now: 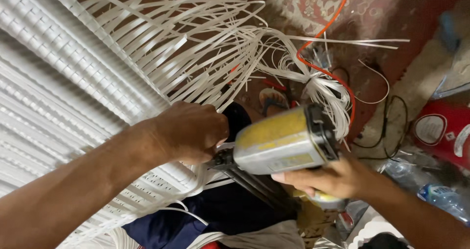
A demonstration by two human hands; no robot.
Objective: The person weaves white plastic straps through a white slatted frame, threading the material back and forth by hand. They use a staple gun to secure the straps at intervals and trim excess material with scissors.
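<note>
Stapler, yellow and grey, sits mid-frame right against the woven white panel. Right hand has its fingers wrapped around the handle. Left hand is fisted, clamping loose white strips at the panel's edge.

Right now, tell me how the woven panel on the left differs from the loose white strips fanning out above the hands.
The woven panel is tightly interlaced into a ribbed, even surface; the loose white strips are unwoven, with gaps between them. The panel lies flat, while the strips curve and gather into a bundle to the right. The left hand rests at the panel's edge; the right hand holds a staple gun beside it. Both look like the same white strip material.
</note>
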